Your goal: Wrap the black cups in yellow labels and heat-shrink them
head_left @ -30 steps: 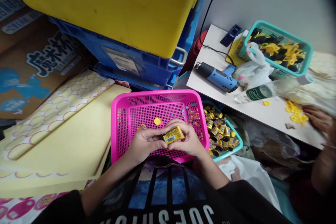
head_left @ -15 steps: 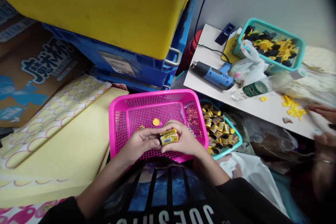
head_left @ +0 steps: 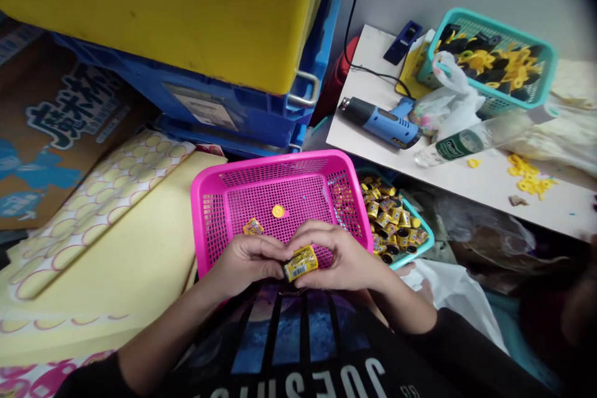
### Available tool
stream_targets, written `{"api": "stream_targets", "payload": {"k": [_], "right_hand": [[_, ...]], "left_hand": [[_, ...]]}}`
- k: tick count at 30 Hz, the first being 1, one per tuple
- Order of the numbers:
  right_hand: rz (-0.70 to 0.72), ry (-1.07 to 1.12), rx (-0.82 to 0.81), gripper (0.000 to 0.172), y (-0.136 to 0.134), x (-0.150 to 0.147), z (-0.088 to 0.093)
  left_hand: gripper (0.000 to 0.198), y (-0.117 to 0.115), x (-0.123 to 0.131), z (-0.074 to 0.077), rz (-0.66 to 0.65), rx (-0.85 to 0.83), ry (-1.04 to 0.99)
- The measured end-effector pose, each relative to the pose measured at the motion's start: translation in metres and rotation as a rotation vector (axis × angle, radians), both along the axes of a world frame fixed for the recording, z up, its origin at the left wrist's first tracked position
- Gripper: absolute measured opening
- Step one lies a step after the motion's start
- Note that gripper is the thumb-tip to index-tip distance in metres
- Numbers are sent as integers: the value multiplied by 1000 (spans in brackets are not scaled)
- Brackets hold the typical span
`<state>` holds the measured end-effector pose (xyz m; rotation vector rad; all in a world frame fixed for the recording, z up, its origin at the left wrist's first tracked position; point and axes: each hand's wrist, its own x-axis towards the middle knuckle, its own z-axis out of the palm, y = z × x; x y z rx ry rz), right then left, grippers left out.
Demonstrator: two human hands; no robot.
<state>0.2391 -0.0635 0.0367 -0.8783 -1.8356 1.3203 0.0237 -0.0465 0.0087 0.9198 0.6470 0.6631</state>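
Behind the pink mesh basket (head_left: pixel 196 224) stands a blue crate (head_left: pixel 261 115); to the basket's right, a white surface (head_left: pixel 487 183) carries a blue heat gun (head_left: pixel 385 124). You hold a small yellow-labelled cylinder (head_left: pixel 302 262) over the basket's near side, each grip pinched nearly closed: your left hand (head_left: pixel 242 266) at its dark end, your right hand (head_left: pixel 338 258) at the other. Inside the basket lies a yellow disc (head_left: pixel 278 211).

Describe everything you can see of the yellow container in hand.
The yellow container is a small, stubby cylinder in a shiny, plastic-looking wrapper with dark print and a visible barcode; its left end is dark. It lies sideways, right end higher in view, held between the left hand and right hand at the pink basket's near side.
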Motion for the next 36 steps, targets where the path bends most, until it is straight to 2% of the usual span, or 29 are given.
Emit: {"api": "stream_targets", "payload": {"k": [8,14,18,21,25,31,34,36], "right_hand": [[-8,20,7,40,-11,-2,-2],[-61,-49,32,37,-6,-1,-6],[-206,-79,129,39,-2,-1,-15],[-274,-14,79,49,-3,0,-23],[-327,111,-11,29,-7,2,-34],[-353,118,105,26,-8,9,-48],[-378,132,175,20,-6,15,-51],[-388,139,211,18,-6,19,-51]], "left_hand": [[13,-7,2,2,-17,-92,69],[21,-4,-2,-6,10,-59,132],[29,-6,5,-3,111,74,110],[26,-12,14,-2,217,200,183],[20,-15,22,-5,298,374,235],[18,-3,27,-9,400,905,422],[15,0,32,-11,376,954,463],[11,-1,38,-11,356,887,472]]}}
